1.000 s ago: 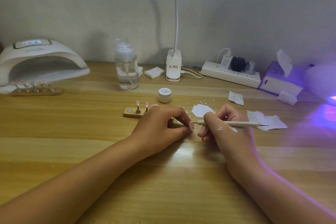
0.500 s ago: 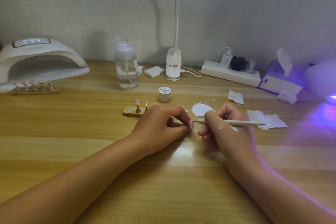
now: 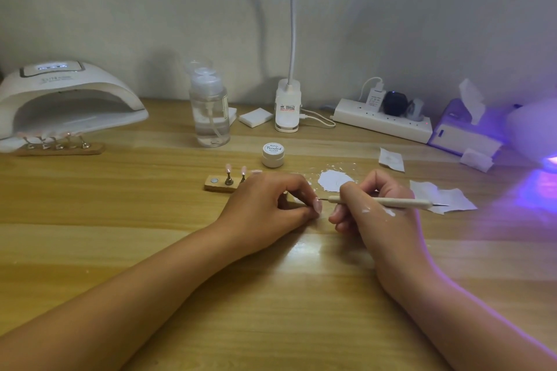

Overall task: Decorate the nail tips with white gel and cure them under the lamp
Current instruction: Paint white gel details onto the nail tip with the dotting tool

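Wood, yellow and shiny, makes up the table (image 3: 271, 295). The left hand (image 3: 268, 208) rests on it with its fingers curled in and the thumb and first finger pressed together. What they pinch is too small to tell. The right hand (image 3: 373, 214) holds a thin stick tool (image 3: 391, 202) like a pencil. The stick lies almost flat, and its fine metal point is just beside the left thumb. Two blobs of white gel (image 3: 388, 212) sit on the back of the right hand.

Just behind the left hand is a small wooden block (image 3: 215, 185) with two pink nail tips (image 3: 228, 168) standing up on little posts. Behind the right hand a white smear (image 3: 334, 179) is spread on the table. A torn white paper (image 3: 443, 197) lies to the right of it. A bit farther back stands a small white jar (image 3: 272, 155) with its lid on.

At the back, near the wall, the big white curing lamp (image 3: 66, 99) sits at the far left. A second block (image 3: 57, 148) with nail tips stands at its mouth. To the right come a clear bottle (image 3: 209, 111), a white desk light base (image 3: 287, 105), a power strip (image 3: 382, 120) and a tissue box (image 3: 464, 132). Purple light (image 3: 539, 187) shines at the far right.
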`<state>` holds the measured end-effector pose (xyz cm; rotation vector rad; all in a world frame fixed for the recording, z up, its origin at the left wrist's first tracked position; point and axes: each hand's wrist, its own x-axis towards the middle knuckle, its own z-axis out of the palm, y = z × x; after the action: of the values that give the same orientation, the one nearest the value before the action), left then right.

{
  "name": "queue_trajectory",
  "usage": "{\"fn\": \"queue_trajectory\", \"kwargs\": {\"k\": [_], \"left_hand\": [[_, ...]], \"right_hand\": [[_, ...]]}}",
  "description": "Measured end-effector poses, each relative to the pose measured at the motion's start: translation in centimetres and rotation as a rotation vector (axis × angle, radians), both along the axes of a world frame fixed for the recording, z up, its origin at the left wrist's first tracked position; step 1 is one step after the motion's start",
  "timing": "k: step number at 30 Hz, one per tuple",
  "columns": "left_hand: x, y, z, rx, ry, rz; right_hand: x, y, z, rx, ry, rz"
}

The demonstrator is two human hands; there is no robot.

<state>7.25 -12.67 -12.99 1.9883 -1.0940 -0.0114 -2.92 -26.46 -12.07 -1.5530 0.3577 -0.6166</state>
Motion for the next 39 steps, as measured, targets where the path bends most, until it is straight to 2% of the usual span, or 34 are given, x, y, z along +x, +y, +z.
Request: {"fn": "queue_trajectory", "kwargs": {"k": [4, 13, 39], "left_hand": [[-0.01, 0.05, 0.01, -0.003, 0.011, -0.01], [0.07, 0.08, 0.01, 0.004, 0.026, -0.014], [-0.12, 0.05, 0.28, 0.005, -0.008, -0.009]], "right_hand": [[-0.13, 0.11, 0.23, 0.023, -0.003, -0.052], [0.05, 0.03, 0.0, -0.022, 0.045, -0.002], [0.22, -0.23, -0.53, -0.021, 0.017, -0.011]]}}
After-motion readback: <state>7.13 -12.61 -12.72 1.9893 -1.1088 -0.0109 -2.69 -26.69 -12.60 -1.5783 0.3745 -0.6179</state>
